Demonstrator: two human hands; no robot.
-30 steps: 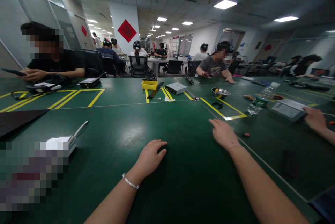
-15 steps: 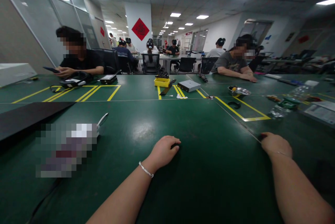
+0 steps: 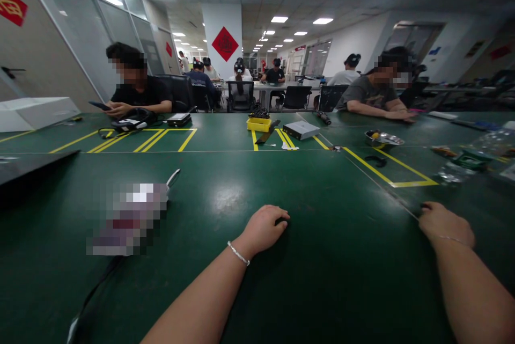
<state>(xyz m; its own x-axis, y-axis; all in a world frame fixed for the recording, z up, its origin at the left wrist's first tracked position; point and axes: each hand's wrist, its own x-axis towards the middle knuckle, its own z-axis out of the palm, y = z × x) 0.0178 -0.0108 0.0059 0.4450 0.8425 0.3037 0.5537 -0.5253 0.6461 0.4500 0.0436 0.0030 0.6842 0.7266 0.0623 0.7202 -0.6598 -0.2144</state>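
Observation:
My left hand (image 3: 266, 227) rests on the green tabletop (image 3: 322, 194) near the middle, wearing a pale bracelet (image 3: 238, 253) at the wrist. Its fingers are loosely bent, with a gap between thumb and forefinger and nothing held. Farther right, my right hand (image 3: 447, 226) lies on the same surface beside a seam in the table. Its fingers curl loosely, partly hidden behind the hand; no object shows in it. Left of my left hand lies a blurred-out flat object (image 3: 129, 220) with a white cable tip (image 3: 173, 177) and a dark strap (image 3: 100, 282).
Farther back are a yellow tray (image 3: 258, 125) holding black cables, a grey box (image 3: 301, 130), a metal bowl (image 3: 384, 139) and a plastic bottle (image 3: 469, 161). A headset (image 3: 134, 119) lies before a person (image 3: 139, 92) holding a phone. Another person (image 3: 374, 92) sits across at right.
The view has turned slightly left, so everything appears shifted to the right. Both hands still rest on the table in about the same pose.

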